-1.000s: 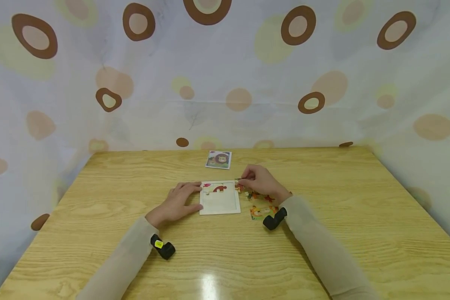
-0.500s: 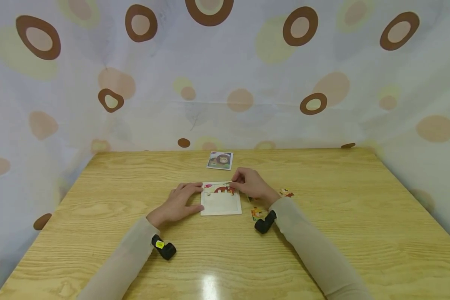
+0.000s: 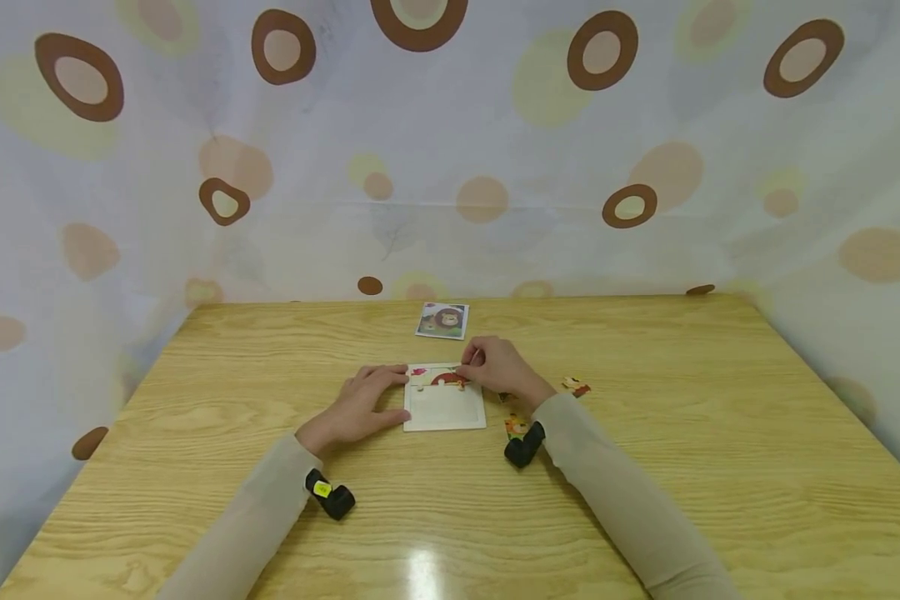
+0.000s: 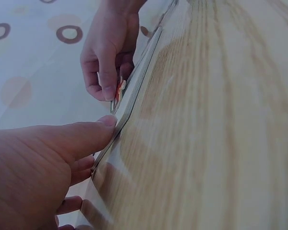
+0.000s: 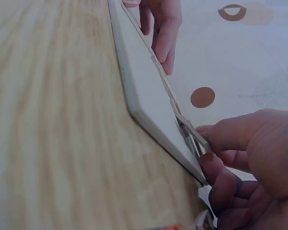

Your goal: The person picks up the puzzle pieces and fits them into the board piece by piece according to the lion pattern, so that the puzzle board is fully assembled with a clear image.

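A person's two forearms, in pale long sleeves (image 3: 622, 496), reach forward from the lower left and lower right over a wooden table (image 3: 435, 517), meeting at a small white puzzle tray (image 3: 442, 410) that lies flat in the middle.

The left hand (image 3: 356, 408) lies low at the tray's left side, palm down and back of the hand upward. Its fingers are extended and spread apart from the thumb: the fingertips meet the far part of the left edge, the thumb the near part. It grips nothing.

The right hand (image 3: 501, 367) arches over the tray's far right corner, wrist bent inward. Thumb and forefinger pinch a thin puzzle piece (image 5: 201, 139), while the other fingers fold in beneath. In the right wrist view the piece is tilted, its lower edge down by the tray's fitted pieces (image 3: 427, 375), which form a row along the far side.

Near the right wrist lie loose pieces, one with orange (image 3: 515, 426) partly behind a black wrist camera (image 3: 523, 447), and another farther right (image 3: 576, 385). A lion picture card (image 3: 442, 320) lies beyond the tray.
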`<state>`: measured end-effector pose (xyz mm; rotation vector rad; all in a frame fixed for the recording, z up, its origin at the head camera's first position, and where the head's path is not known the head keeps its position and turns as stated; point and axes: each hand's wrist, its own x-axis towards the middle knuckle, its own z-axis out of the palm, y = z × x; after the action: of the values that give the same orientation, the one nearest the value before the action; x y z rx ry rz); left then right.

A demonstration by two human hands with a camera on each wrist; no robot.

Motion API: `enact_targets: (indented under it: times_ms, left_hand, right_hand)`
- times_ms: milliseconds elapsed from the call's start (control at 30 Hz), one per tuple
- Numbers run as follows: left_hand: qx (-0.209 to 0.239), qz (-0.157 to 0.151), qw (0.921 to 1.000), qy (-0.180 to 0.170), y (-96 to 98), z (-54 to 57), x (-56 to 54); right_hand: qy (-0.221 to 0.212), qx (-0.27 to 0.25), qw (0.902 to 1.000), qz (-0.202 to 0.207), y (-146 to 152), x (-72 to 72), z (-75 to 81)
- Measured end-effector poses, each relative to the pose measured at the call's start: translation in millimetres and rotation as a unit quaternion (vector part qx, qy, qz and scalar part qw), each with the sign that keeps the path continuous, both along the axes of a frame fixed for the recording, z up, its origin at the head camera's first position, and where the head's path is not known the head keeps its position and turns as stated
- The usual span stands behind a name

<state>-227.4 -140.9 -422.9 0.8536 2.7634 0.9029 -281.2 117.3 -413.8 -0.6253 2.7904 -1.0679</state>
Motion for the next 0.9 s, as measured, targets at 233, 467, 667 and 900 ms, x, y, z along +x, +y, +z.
enact_targets:
  times_ms: [233,467,667,900]
  left_hand:
    - [0.000,0.002,1.0000,0.006,1.1,0.3,-1.5]
    - [0.002,0.005,1.0000,0.002,1.2,1.0,-1.5]
    - [-0.002,0.005,0.9999,0.009,1.7,1.9,-0.3]
    - [-0.004,0.003,0.9999,0.012,2.0,0.7,0.4]
  right_hand:
    - [0.034,0.028,0.9990,-0.011,-2,-3.8,-1.2]
    - [-0.015,0.006,0.9998,0.012,4,-5.9,1.9]
    - [-0.060,-0.005,0.9964,0.060,24,-7.8,8.3]
    - [-0.038,-0.008,0.9958,0.083,48,-7.1,20.2]
